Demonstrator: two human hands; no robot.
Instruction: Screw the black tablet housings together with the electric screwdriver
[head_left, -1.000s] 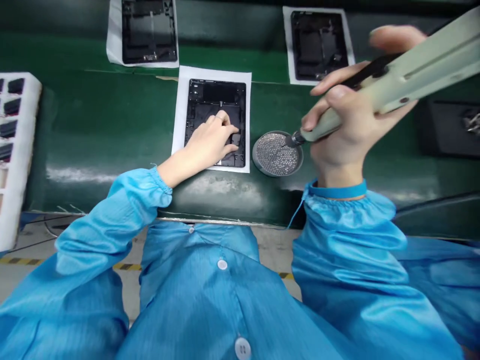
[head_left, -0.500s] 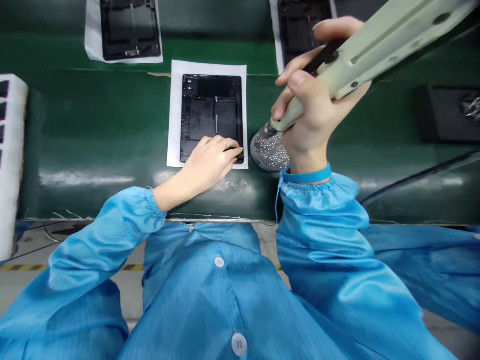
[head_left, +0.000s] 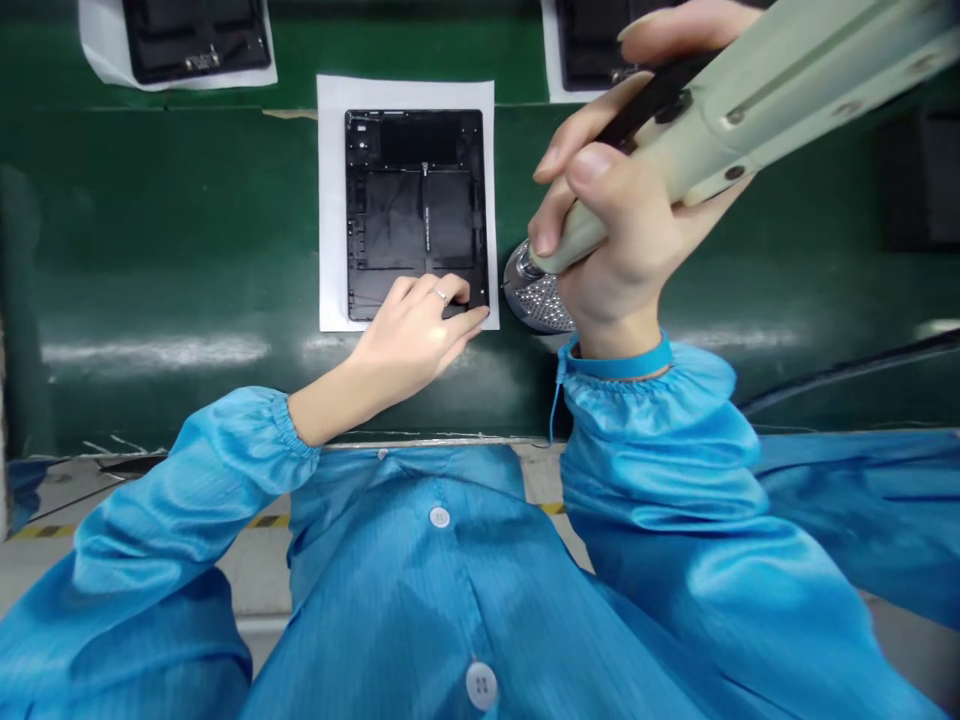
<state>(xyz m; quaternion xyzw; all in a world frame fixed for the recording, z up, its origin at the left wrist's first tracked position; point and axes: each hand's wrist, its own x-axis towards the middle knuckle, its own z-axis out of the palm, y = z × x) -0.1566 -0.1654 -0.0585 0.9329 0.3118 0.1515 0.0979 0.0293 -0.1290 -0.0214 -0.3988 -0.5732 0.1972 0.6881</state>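
Observation:
My left hand (head_left: 416,325) lies palm down over the bottom edge of a black tablet housing (head_left: 412,215). Its fingers are bent and apart, and one tip touches near the housing's lower right corner. The housing lies flat, inner side up, on a white sheet (head_left: 330,200). My right hand (head_left: 630,220) is wrapped round a pale green electric screwdriver (head_left: 697,150), with fingers along its black lever. The tool slants down to the left, its metal tip over a round silver dish (head_left: 541,302) full of small shiny pieces, likely screws. My wrist hides part of that dish.
Two more black housings, one at the back left (head_left: 199,35) and one at the back right (head_left: 585,50), lie on white sheets. A black cable (head_left: 847,370) crosses the green bench (head_left: 172,230) at right. A dark box (head_left: 919,185) stands far right.
The view has shifted, so the housing sits slightly higher and larger in it. The screwdriver's tip stays by the silver dish. My left hand keeps its place on the housing's lower edge.

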